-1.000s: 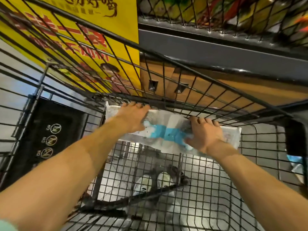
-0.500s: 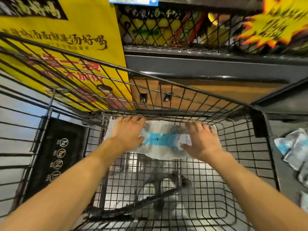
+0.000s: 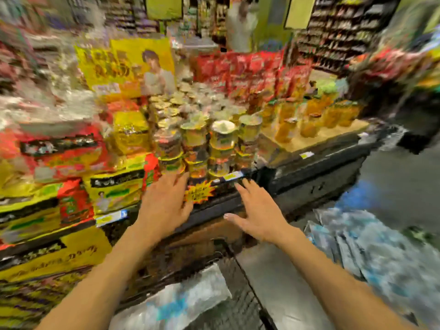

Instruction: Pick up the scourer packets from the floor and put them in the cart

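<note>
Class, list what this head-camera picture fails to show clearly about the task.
- Cart: no wire basket can be made out through motion blur.
- Scourer packets, right: smeared, uncountable.
- Packet, bottom centre: blurred, cut by the edge.
- Left hand fingertips: smeared.
- Shelf labels: unreadable.

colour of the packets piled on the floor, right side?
Clear-whitish scourer packets with light blue patches; head view, blurred.

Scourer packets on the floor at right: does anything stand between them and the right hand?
Nothing visible does. The right hand hangs open above and left of the scourer packets; only bare floor shows between, though the frame is blurred.
</note>
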Available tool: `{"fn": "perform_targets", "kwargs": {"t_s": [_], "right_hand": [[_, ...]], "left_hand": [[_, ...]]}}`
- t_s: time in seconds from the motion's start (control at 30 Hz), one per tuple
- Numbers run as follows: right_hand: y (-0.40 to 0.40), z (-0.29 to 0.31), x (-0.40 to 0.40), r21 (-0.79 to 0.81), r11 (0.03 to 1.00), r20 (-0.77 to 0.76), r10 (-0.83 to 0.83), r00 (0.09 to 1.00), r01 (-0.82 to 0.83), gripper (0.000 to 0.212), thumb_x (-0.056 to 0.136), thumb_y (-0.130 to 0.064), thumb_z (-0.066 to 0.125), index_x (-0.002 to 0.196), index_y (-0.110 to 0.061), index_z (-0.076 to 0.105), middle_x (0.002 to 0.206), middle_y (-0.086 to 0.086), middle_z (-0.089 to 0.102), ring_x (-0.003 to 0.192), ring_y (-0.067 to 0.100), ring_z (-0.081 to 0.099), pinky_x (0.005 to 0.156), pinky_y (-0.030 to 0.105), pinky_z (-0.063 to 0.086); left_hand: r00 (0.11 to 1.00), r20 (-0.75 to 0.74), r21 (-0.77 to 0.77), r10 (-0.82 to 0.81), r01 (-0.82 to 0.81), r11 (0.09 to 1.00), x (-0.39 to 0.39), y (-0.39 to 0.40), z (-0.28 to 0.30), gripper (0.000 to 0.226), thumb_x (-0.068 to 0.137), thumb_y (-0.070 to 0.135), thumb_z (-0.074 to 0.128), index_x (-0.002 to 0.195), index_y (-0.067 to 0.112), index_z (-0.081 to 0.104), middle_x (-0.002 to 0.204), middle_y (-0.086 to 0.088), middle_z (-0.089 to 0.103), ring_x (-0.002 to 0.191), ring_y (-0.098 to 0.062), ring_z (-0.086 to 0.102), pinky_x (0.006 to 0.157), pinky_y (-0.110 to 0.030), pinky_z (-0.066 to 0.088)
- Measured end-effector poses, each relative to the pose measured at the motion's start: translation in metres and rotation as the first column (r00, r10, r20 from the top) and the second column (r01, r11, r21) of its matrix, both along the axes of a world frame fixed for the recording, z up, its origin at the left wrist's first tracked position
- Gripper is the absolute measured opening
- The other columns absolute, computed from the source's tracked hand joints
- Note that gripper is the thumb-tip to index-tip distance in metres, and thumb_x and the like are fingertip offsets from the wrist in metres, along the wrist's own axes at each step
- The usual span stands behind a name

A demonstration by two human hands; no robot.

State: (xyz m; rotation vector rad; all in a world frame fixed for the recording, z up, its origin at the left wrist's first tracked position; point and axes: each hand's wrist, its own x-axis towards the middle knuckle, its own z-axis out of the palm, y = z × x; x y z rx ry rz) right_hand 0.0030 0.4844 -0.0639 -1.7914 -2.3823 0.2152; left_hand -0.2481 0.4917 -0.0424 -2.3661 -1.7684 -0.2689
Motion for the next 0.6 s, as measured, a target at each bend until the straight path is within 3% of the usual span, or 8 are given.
{"fn": "perform_targets", "kwargs": {"t_s": [0.17,0.3,0.4,0.6], "right_hand": [[-0.033,0.031,0.117,0.01,0.978,-0.046,-0.21,0.977,0.211,0.108,0.085,-0.085,0.042,0.166,-0.02,0.012,0.173,0.007,0.01,0.16,0.027,0.006,0.13,0.046,0.012],[-0.063,0.031,0.232,0.076,0.914,-0.071,-0.394,0.916,0.399,0.107,0.085,-0.082,0.05,0.164,-0.016,0.021,0.171,0.011,0.018,0.159,0.031,0.014,0.128,0.047,0.018],[-0.092,0.027,0.327,0.082,0.849,-0.097,-0.514,0.852,0.521,0.097,0.091,-0.068,0.059,0.164,-0.016,0.022,0.171,0.011,0.018,0.159,0.031,0.014,0.128,0.048,0.017],[-0.177,0.025,0.509,-0.022,0.669,-0.087,-0.741,0.666,0.743,0.1,0.093,-0.07,0.054,0.166,-0.016,0.012,0.174,0.008,0.008,0.16,0.026,0.008,0.129,0.043,0.013]], "left_hand": [[0.977,-0.014,0.024,-0.213,0.213,0.977,0.119,-0.003,0.029,0.065,0.092,0.05,0.058,0.149,0.019,0.045,0.141,-0.01,0.058,0.127,-0.035,0.056,0.096,-0.046,0.051],[0.928,0.004,0.037,-0.373,0.372,0.927,0.235,0.002,0.036,0.066,0.094,0.049,0.055,0.152,0.021,0.04,0.145,-0.008,0.054,0.132,-0.033,0.052,0.101,-0.046,0.047],[0.876,0.028,0.013,-0.482,0.482,0.876,0.334,0.003,0.039,0.067,0.096,0.051,0.055,0.154,0.022,0.038,0.152,-0.008,0.049,0.135,-0.033,0.051,0.103,-0.046,0.046],[0.733,0.214,-0.113,-0.645,0.675,0.729,0.528,-0.009,0.019,0.062,0.095,0.046,0.063,0.15,0.026,0.044,0.149,-0.002,0.052,0.137,-0.027,0.048,0.106,-0.047,0.046]]}}
